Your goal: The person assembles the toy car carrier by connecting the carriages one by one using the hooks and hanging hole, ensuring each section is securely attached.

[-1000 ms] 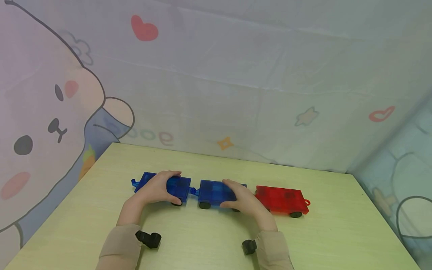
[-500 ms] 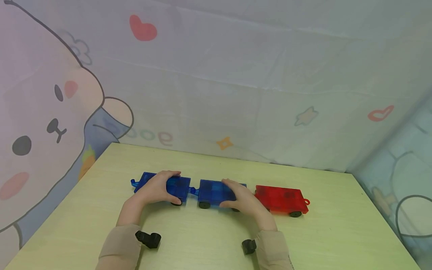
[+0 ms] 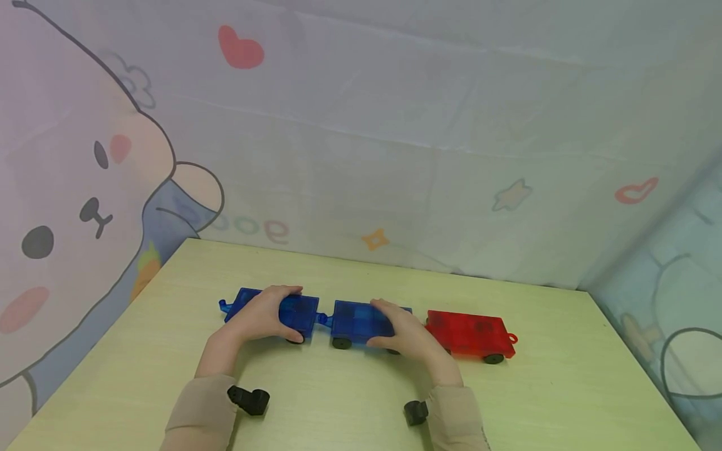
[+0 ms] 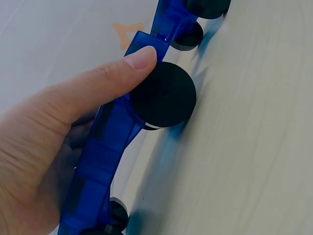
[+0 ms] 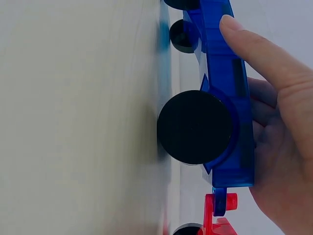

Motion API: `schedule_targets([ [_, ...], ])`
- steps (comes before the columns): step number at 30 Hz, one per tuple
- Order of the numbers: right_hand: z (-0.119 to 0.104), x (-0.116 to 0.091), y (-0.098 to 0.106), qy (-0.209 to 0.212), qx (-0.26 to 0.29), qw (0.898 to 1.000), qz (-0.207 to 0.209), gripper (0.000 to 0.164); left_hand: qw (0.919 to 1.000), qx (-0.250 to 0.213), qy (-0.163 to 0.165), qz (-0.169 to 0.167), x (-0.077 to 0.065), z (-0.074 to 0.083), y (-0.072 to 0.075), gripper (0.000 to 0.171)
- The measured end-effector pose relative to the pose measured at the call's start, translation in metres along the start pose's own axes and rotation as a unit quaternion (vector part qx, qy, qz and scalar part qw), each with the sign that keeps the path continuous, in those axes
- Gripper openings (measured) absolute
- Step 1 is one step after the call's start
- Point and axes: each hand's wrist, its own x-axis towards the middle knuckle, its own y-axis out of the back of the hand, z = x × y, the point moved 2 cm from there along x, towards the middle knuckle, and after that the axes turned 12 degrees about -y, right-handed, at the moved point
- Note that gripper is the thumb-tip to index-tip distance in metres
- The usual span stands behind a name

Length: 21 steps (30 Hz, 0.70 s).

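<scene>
Three toy wagons stand in a row on the table. My left hand [image 3: 262,316] grips the left blue wagon [image 3: 303,313] across its width, its thumb [image 4: 142,58] on the near side just above a black wheel [image 4: 164,95]. My right hand [image 3: 408,332] holds the second blue wagon [image 3: 358,321] the same way, thumb on the near side and fingers behind. A blue hitch [image 3: 324,319] links these two. At the right, the red wagon [image 3: 476,332] has a ring on its far end. In the right wrist view a blue ring [image 5: 219,201] hangs at a red peg [image 5: 231,201].
The pale wooden table [image 3: 553,388] ends at a printed cloth backdrop [image 3: 406,125] with a cartoon bear, hearts and stars. Small black cameras, the left one [image 3: 251,401] and the right one [image 3: 416,412], sit at the beige sleeves.
</scene>
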Motion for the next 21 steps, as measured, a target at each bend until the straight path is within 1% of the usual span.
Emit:
schedule_targets([
  [4, 0.0, 0.0, -0.001, 0.006, -0.001, 1.0, 0.002, 0.078, 0.9997, 0.023, -0.002, 0.001, -0.001, 0.001, 0.001, 0.099],
  [5, 0.0, 0.0, -0.001, 0.007, 0.0, 1.0, 0.003, 0.078, 0.9997, 0.024, 0.0, 0.001, -0.001, 0.001, 0.001, 0.099],
  [8, 0.0, -0.001, 0.002, 0.006, 0.008, 1.0, 0.012, 0.077, 0.9997, 0.025, -0.005, -0.001, -0.001, 0.004, 0.003, 0.101],
  [10, -0.001, -0.004, 0.007, 0.005, 0.014, 1.0, 0.023, 0.073, 0.9997, 0.022, -0.01, 0.001, 0.0, 0.007, 0.006, 0.099],
  [12, -0.002, -0.007, 0.014, 0.007, 0.019, 0.999, 0.038, 0.067, 0.9994, 0.027, -0.021, 0.009, 0.001, 0.012, 0.009, 0.093],
  [14, -0.003, -0.012, 0.023, 0.009, 0.017, 0.998, 0.059, 0.062, 0.9983, 0.044, -0.026, 0.028, 0.003, 0.017, 0.013, 0.083],
  [16, -0.003, -0.018, 0.033, 0.011, 0.008, 0.996, 0.084, 0.058, 0.9951, 0.071, -0.028, 0.062, 0.004, 0.025, 0.018, 0.074],
  [18, -0.002, -0.025, 0.046, 0.006, -0.003, 0.994, 0.11, 0.057, 0.9893, 0.101, -0.025, 0.103, 0.007, 0.034, 0.022, 0.066],
  [21, 0.001, -0.036, 0.067, -0.009, -0.016, 0.988, 0.155, 0.057, 0.9762, 0.147, -0.013, 0.159, 0.011, 0.048, 0.028, 0.061],
])
